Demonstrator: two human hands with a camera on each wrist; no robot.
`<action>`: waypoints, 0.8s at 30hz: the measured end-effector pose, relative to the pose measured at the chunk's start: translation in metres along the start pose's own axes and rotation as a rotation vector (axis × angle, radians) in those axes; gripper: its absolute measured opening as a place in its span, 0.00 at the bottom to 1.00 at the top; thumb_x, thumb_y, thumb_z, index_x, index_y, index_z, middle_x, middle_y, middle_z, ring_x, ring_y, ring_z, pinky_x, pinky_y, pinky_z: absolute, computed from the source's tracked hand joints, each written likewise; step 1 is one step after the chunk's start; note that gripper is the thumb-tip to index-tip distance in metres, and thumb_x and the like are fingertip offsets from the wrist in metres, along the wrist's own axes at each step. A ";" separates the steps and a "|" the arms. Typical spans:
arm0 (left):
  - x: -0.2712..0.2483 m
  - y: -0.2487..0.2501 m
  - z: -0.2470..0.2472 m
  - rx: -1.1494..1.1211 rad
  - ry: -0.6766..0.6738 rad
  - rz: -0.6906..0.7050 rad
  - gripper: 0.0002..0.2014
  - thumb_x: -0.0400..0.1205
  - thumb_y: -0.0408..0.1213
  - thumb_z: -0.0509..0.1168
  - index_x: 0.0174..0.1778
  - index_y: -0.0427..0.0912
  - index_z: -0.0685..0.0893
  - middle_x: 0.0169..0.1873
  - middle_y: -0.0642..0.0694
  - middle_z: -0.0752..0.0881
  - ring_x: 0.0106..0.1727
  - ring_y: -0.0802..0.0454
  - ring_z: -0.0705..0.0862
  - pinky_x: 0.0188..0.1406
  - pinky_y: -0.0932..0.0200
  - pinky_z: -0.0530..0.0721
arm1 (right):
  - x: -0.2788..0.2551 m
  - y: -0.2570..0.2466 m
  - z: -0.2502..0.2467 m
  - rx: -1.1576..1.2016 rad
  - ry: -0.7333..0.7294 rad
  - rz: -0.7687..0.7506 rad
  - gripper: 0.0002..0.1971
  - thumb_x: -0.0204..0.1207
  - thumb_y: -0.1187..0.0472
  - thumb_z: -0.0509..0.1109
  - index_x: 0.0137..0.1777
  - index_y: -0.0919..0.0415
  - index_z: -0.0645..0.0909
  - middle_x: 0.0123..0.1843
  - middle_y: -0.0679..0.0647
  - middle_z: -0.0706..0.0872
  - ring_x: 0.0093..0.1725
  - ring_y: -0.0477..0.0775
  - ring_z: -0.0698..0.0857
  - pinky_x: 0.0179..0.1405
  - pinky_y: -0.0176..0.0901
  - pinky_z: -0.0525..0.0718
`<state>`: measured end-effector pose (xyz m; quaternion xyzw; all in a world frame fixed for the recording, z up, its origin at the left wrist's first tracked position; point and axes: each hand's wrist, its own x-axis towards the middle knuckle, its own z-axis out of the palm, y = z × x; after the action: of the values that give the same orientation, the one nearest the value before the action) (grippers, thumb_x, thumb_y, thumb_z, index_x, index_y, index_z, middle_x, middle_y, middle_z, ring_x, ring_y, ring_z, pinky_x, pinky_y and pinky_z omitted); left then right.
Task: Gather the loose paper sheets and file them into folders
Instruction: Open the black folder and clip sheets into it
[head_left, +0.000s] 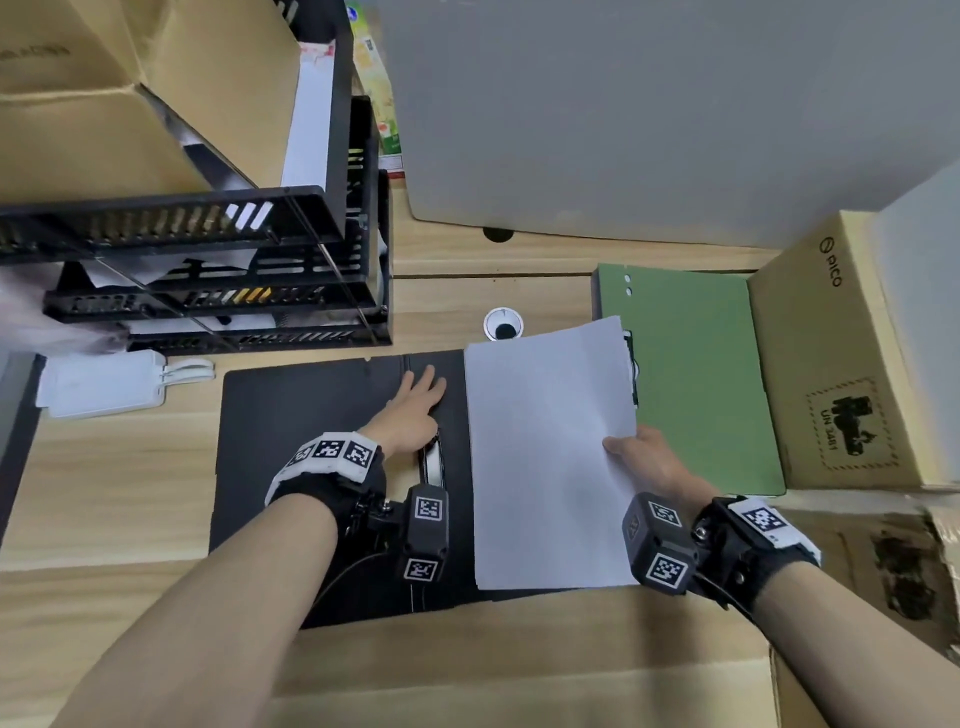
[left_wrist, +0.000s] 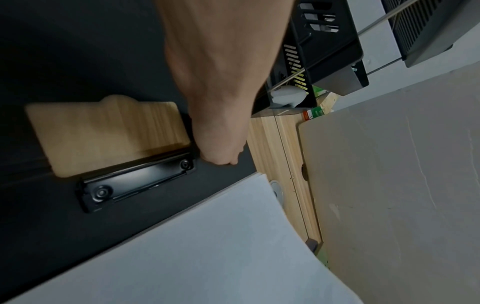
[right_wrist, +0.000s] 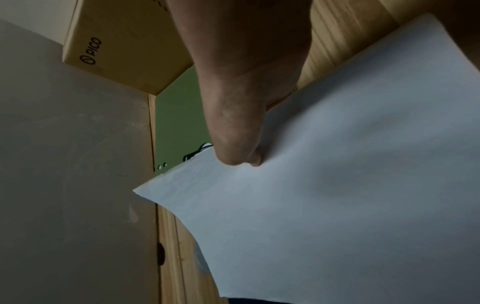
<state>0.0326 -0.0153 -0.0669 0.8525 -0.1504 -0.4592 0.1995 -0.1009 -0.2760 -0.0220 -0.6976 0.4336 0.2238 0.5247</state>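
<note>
A black folder lies open on the wooden desk, with a metal clip beside its spine. My left hand rests flat on the folder with its fingers spread. In the left wrist view its thumb touches the end of the clip. My right hand pinches the right edge of a stack of white paper sheets, thumb on top. The sheets cover the folder's right half and are bowed, with the far corner raised. A shut green folder lies to the right, partly under the sheets.
Black stacked letter trays stand at the back left, and a white power strip lies in front of them. A grey board leans behind, a PICO cardboard box stands at the right, and flattened cardboard covers the near edge. A cable grommet sits behind the sheets.
</note>
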 end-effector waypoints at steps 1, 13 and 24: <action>0.002 0.000 -0.001 0.000 0.008 0.011 0.40 0.79 0.18 0.48 0.87 0.45 0.47 0.86 0.51 0.37 0.85 0.47 0.32 0.85 0.40 0.43 | 0.000 0.000 0.001 -0.020 -0.020 0.005 0.11 0.81 0.73 0.59 0.43 0.67 0.82 0.34 0.60 0.84 0.27 0.55 0.83 0.23 0.32 0.79; -0.008 0.009 0.014 0.014 0.305 -0.256 0.25 0.74 0.48 0.72 0.62 0.42 0.73 0.59 0.43 0.75 0.57 0.38 0.81 0.51 0.47 0.80 | 0.004 -0.003 0.013 -0.060 -0.096 -0.005 0.09 0.83 0.72 0.59 0.45 0.67 0.79 0.31 0.56 0.80 0.21 0.48 0.81 0.15 0.26 0.72; -0.008 0.015 0.020 0.071 0.251 -0.313 0.36 0.69 0.44 0.76 0.68 0.37 0.67 0.63 0.35 0.75 0.61 0.33 0.80 0.62 0.43 0.80 | 0.003 0.005 0.020 -0.030 -0.106 0.010 0.06 0.83 0.69 0.61 0.48 0.64 0.80 0.35 0.54 0.84 0.26 0.48 0.84 0.16 0.27 0.74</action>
<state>0.0098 -0.0292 -0.0638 0.9225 -0.0059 -0.3692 0.1127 -0.1011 -0.2593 -0.0341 -0.6903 0.4055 0.2696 0.5351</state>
